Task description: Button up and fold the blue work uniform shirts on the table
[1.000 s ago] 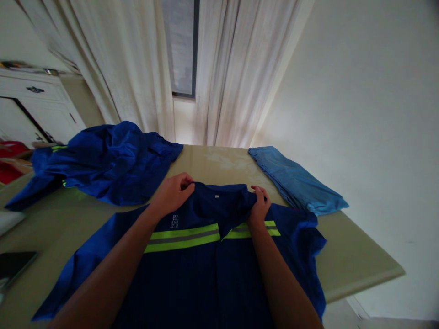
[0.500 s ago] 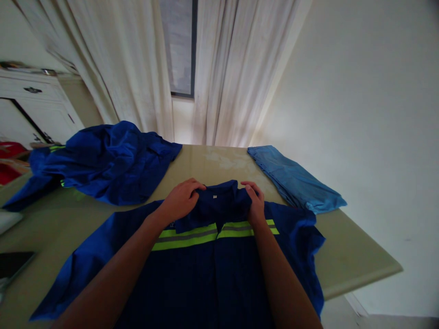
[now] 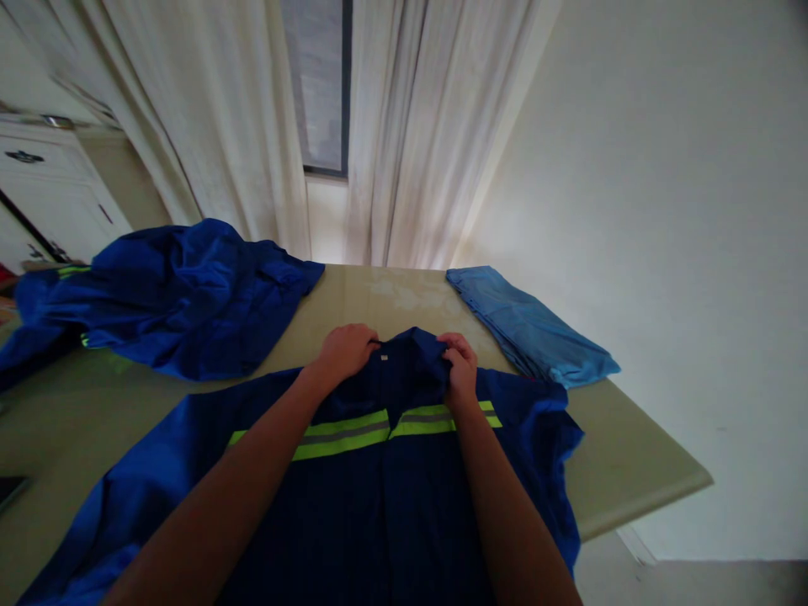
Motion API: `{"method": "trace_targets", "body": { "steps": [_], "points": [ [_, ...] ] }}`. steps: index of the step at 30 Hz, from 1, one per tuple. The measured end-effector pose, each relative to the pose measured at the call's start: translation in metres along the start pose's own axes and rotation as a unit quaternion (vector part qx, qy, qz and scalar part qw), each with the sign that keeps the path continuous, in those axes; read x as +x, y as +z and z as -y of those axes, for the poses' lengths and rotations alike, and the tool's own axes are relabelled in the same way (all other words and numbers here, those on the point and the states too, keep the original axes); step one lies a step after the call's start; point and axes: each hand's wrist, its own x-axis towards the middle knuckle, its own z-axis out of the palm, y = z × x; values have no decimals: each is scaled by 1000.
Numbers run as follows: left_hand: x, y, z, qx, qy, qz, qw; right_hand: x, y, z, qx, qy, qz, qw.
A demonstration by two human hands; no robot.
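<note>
A dark blue work jacket [image 3: 353, 505] with yellow-green and grey reflective stripes lies front up on the table, its collar at the far end. My left hand [image 3: 349, 349] is closed on the left side of the collar, fingers curled over the edge. On the other side, my right hand [image 3: 459, 364] pinches the collar [image 3: 413, 347] between thumb and fingers. A small white label shows inside the neck. My forearms cover parts of the chest stripe, and the jacket's lower end runs out of view.
A crumpled blue garment [image 3: 189, 303] with yellow-green strips lies at the table's far left. Folded lighter blue clothing [image 3: 530, 324] rests at the far right, near the wall. The table's [image 3: 644, 446] right corner juts out. A dark flat object [image 3: 9, 490] sits at the left edge.
The view has shifted slightly to the right. My left hand has moved closer in along the collar, and the collar's right side is bent differently in my right hand.
</note>
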Motion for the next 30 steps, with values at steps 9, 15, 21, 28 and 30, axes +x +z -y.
{"method": "trace_targets", "body": {
  "steps": [9, 15, 21, 28, 30],
  "points": [
    [5, 15, -19, -139, 97, -59, 984, 11, -14, 2, 49, 87, 3, 995],
    [3, -5, -16, -144, 75, -73, 984, 7, -18, 16, -130, -61, -135, 980],
    [-4, -13, -31, -55, 89, -86, 991, -16, -12, 53, -358, -250, 57, 898],
    [-6, -20, -31, -63, 89, -77, 991, -5, -12, 39, -506, -198, 112, 832],
    [-9, -22, -17, -54, 70, -34, 996, -1, -14, 36, -482, -184, 103, 851]
  ]
}}
